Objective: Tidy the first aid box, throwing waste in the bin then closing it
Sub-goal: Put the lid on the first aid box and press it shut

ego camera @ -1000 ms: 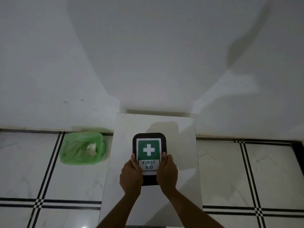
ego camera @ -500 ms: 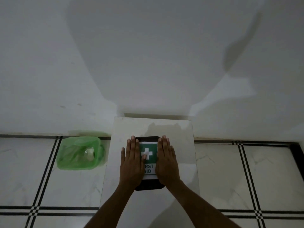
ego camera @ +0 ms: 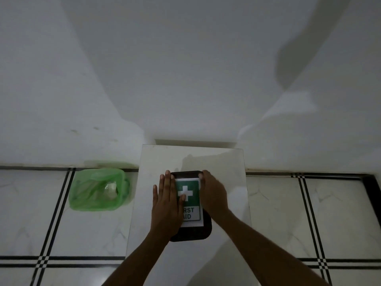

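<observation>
The first aid box [ego camera: 190, 187] is black with a green cross label and lies closed on a small white table [ego camera: 191, 157]. My left hand [ego camera: 167, 203] rests flat on the left half of its lid, fingers straight and slightly apart. My right hand [ego camera: 213, 195] covers the box's right side, with its fingers curled over the far right corner. On the floor to the left stands a bin lined with a green bag [ego camera: 82, 201]. Pale crumpled waste [ego camera: 111, 189] lies inside it.
The table stands against a white wall [ego camera: 185, 79]. White floor tiles with black stripe lines [ego camera: 309, 213] run along both sides of the table. The bin sits close to the table's left edge.
Both hands slid from the box's near end up onto the lid. The right hand then shifted to the right edge, fingers bending over the far corner, uncovering more of the label.
</observation>
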A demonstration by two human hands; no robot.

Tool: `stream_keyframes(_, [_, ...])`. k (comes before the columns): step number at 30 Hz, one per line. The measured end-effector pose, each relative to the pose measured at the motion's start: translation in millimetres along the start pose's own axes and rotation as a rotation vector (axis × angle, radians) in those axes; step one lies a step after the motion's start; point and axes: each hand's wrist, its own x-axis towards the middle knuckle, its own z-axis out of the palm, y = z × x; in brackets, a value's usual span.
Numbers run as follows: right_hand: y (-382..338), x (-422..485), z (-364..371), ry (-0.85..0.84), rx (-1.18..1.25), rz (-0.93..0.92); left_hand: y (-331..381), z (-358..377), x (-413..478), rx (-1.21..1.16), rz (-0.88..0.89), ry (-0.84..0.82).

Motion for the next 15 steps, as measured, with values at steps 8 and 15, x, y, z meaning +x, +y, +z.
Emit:
stream_keyframes(8, [-1.2, 18.5, 18.7, 0.059, 0.218, 0.227, 1.6, 0.6, -0.1, -0.049, -0.023, -0.013])
stream_keyframes(15, [2.1, 22.8, 19.3, 0.087, 0.292, 0.223, 0.5, 1.0, -1.0, -0.108, -0.012, -0.005])
